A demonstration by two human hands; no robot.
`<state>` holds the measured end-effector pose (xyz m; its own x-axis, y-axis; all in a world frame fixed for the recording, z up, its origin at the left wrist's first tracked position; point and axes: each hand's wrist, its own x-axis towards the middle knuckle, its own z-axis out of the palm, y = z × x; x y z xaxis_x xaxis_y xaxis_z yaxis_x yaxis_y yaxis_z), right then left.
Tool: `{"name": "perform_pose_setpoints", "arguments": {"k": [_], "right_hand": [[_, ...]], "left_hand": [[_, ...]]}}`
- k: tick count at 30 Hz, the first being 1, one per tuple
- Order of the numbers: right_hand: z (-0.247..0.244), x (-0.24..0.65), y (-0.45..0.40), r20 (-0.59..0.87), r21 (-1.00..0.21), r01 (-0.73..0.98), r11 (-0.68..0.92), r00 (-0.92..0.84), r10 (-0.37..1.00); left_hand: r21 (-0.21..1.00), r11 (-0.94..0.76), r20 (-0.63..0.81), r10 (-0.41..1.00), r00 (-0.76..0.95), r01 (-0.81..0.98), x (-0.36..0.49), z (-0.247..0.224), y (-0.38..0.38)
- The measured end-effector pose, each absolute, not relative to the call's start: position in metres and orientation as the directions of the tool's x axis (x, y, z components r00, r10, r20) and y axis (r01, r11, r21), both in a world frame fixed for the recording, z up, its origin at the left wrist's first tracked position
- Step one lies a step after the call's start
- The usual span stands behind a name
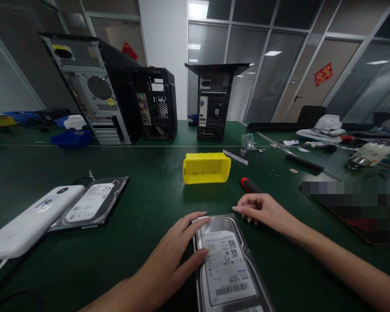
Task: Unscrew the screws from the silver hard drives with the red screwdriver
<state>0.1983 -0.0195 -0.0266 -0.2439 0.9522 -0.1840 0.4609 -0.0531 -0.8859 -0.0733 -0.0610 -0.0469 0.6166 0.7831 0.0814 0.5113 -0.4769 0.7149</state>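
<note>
A silver hard drive (229, 264) with a white label lies in front of me on the green table. My left hand (178, 251) holds it by its left side, thumb on the label and index fingertip at the far left corner. Just off the drive's far right corner is my right hand (258, 209), its fingers curled and thumb drawn in; what they hold, if anything, is hidden. Beyond that hand lies a screwdriver with a red and black handle (249, 185), partly covered by the hand. A yellow plastic bin (207, 180) stands on its side past the drive.
To the left, a white power bank-like device (29, 221) with a cable overlaps another hard drive (92, 201). Computer cases (112, 125) (211, 104) stand at the back. A metal strip (235, 157), small loose parts and tools lie to the right.
</note>
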Motion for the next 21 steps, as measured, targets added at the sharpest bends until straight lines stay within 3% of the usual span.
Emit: {"name": "perform_pose_setpoints", "arguments": {"k": [6, 11, 21], "right_hand": [[-0.0327, 0.1929, -0.0210, -0.196, -0.895, 0.440, -0.068, -0.252, 0.948], [-0.0301, 0.1933, -0.0227, -0.194, -0.914, 0.393, -0.098, -0.213, 0.957], [-0.0321, 0.1903, -0.0232, -0.090, -0.872, 0.489, 0.024, -0.209, 0.974]], "left_hand": [[0.725, -0.447, 0.072, 0.806, 0.588, 0.524, -0.0731, -0.0495, -0.0590], [0.664, -0.387, 0.088, 0.890, 0.448, 0.639, -0.0708, -0.0504, -0.0568], [0.646, -0.390, 0.083, 0.890, 0.448, 0.656, -0.0727, -0.0537, -0.0559]]}}
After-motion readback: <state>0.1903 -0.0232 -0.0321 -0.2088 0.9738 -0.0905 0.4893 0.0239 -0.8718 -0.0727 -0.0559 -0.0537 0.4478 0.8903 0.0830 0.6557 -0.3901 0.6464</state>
